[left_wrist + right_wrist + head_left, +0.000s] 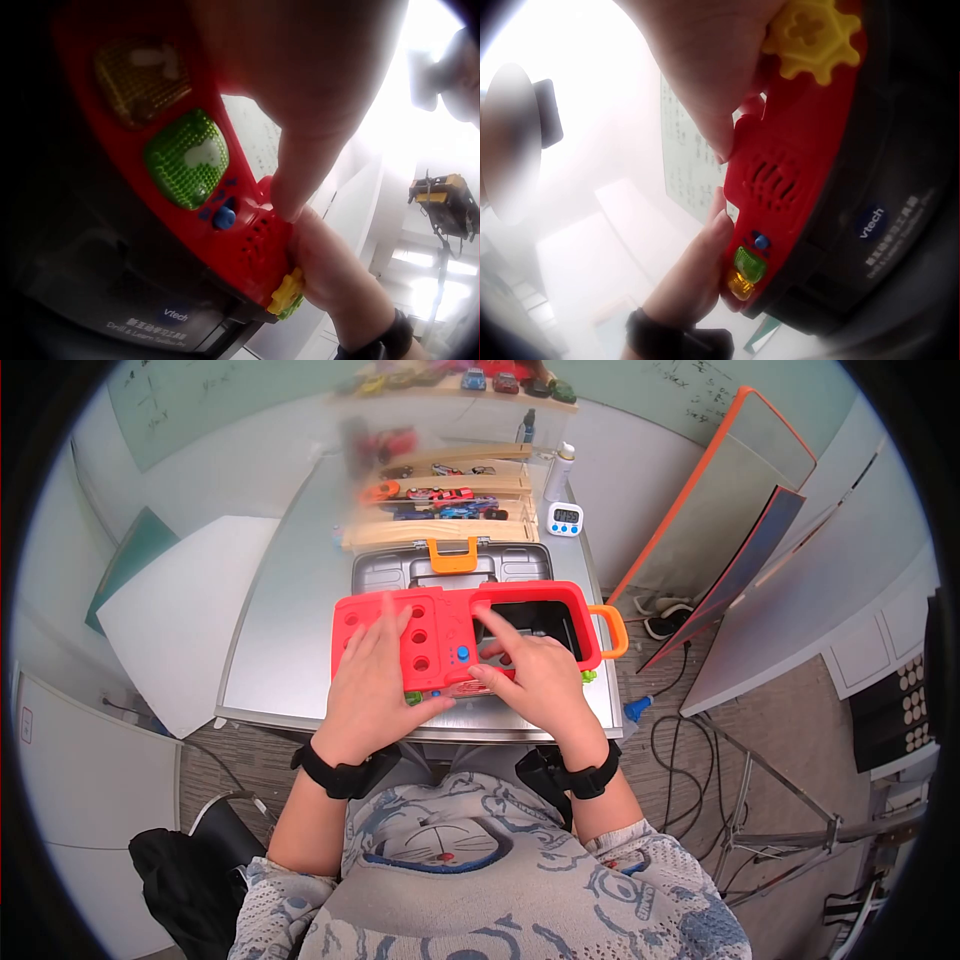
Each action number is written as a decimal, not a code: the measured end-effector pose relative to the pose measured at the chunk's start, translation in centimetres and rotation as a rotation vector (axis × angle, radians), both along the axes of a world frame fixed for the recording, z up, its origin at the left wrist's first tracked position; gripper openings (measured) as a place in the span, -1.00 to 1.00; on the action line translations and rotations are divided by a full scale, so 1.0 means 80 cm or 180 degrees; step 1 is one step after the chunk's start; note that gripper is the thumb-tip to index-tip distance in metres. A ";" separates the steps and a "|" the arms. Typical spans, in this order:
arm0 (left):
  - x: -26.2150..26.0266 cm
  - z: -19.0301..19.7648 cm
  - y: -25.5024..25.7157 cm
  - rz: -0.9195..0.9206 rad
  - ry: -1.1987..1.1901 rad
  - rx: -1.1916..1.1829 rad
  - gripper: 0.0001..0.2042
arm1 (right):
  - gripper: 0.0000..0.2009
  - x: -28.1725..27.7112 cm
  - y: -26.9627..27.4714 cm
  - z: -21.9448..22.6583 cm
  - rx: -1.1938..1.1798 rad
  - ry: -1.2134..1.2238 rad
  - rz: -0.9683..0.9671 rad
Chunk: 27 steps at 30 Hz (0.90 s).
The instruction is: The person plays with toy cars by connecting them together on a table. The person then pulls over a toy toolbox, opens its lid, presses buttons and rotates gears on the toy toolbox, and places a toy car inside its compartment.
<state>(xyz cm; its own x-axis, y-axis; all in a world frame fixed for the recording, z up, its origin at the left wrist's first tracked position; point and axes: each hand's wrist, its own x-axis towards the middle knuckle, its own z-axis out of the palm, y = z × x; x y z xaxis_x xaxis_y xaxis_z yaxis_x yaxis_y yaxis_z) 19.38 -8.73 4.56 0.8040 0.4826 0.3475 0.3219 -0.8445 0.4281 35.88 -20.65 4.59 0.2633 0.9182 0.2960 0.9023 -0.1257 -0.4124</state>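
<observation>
A red toy toolbox [455, 610] with a dark grey base and an orange side handle [610, 632] stands at the table's front. My left hand [365, 685] lies over its left part, which has round holes, with fingers extended and the thumb at the front edge. Over the uncovered black compartment on the right, my right hand [540, 678] points its index finger toward the inner rim, thumb near the front rim. The toolbox's front carries a green light-up button [191, 157], a blue switch [224, 218] and a yellow gear [814, 39].
Behind the toolbox lies a grey case [380, 567] with an orange latch [454, 555]. Wooden racks [435, 532] hold several toy cars. A white timer [565, 519] and a spray bottle [560, 472] stand at the back right of the metal table [265, 650].
</observation>
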 end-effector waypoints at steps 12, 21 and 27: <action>0.000 0.003 0.003 -0.0151 0.0497 0.0481 0.00 | -0.15 -0.002 0.000 -0.001 0.0821 0.0361 -0.0194; -0.002 -0.019 0.012 0.0100 -0.1179 -0.0140 0.03 | -0.32 0.002 -0.004 0.003 0.0220 -0.0138 0.0229; -0.002 -0.007 0.007 -0.0356 0.0266 0.0619 -0.03 | -0.06 0.014 -0.001 -0.019 0.2253 0.1769 0.0312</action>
